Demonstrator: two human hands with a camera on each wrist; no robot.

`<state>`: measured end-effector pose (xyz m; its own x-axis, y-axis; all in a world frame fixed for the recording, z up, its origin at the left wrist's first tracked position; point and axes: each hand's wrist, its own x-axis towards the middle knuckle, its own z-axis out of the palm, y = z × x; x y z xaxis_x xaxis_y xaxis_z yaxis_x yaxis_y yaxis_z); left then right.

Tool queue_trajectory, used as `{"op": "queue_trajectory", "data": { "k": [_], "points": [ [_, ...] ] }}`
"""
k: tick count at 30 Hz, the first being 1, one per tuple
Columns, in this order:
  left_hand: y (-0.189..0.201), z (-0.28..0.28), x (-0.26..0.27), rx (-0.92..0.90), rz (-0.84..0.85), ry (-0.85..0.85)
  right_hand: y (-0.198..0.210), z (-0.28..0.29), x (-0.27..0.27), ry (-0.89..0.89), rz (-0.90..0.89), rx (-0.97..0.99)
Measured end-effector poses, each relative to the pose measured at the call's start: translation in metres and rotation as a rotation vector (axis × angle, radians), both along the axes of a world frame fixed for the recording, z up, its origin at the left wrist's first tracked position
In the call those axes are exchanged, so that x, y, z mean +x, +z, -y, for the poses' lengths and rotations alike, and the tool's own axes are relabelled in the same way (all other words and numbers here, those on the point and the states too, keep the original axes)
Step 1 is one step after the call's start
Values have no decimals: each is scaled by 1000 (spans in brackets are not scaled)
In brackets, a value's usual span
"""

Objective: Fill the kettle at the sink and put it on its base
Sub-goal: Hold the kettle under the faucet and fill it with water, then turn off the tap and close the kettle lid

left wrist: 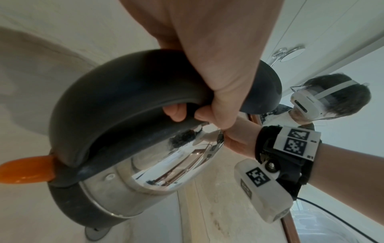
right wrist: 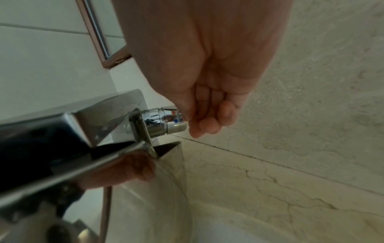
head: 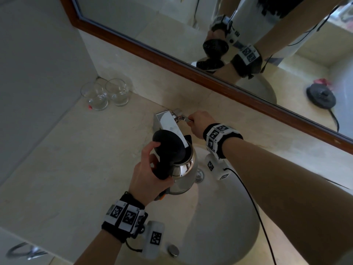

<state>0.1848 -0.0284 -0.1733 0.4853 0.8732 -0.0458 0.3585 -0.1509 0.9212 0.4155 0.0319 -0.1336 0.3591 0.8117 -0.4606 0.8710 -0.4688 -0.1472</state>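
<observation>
Two empty drinking glasses (head: 107, 94) stood at the far left corner of the beige stone counter (head: 57, 150), touching each other. The left hand (head: 147, 178) had its fingers curled round the black handle (left wrist: 129, 92) of the steel electric kettle (head: 183, 169) and held it over the sink basin (head: 229, 217), lid (head: 168, 146) open, directly under the flat chrome faucet spout (head: 168, 123). To the right, the right hand (head: 200, 123) was at the faucet lever (head: 184, 118), fingers curled around its end. No water was visible. The kettle's base (head: 321, 95) appeared only in the mirror (head: 172, 25), at the far right.
</observation>
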Motion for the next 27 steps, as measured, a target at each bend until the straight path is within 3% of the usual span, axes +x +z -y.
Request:
{"op": "queue_trajectory", "data": {
  "k": [13,19,21,23,25,27],
  "points": [
    [1,-2,2,-36,-12,14,4,-1,-5,22,26,-41],
    [5,0,2,-85,19,20,25,21,-24,-2,-90,-26],
    [5,0,0,-68,9,11,31,33,-29,-33,-88,76],
    [4,2,-2,-44,-6,1,37,49,-39,-36,-48,356],
    [4,4,-4,-31,-14,-2,47,69,-58,81,32,663],
    [6,8,-7,-19,-10,4,59,90,-80,309,52,778]
  ]
}}
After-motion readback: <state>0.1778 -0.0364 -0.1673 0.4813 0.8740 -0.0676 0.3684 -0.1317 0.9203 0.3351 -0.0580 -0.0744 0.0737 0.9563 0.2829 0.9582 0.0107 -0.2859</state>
